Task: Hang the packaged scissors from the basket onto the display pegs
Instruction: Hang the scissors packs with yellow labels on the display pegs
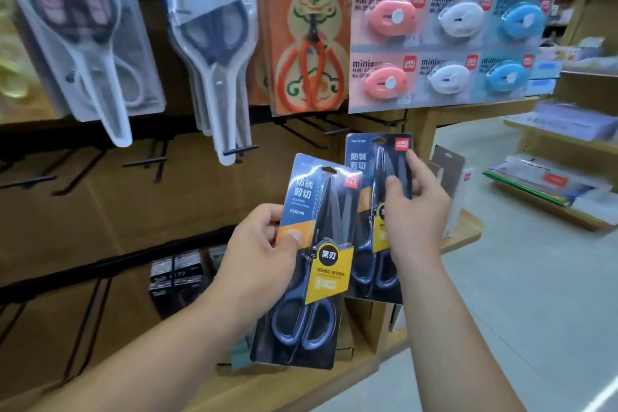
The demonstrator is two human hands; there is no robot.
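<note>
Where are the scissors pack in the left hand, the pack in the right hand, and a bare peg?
Left-hand scissors pack [311, 264]: head view, on its yellow label.
Right-hand scissors pack [364, 164]: head view, on its upper card.
Bare peg [143, 162]: head view, on its front tip.

Two packaged scissors, both on dark blue backing cards with yellow labels and black blades, blue-grey handles downward. The nearer pack [312, 261] tilts slightly right, held off the display. The farther pack [376, 211] stands upright behind it, partly overlapped, its hang hole level with the bare black pegs [309, 135].
</note>
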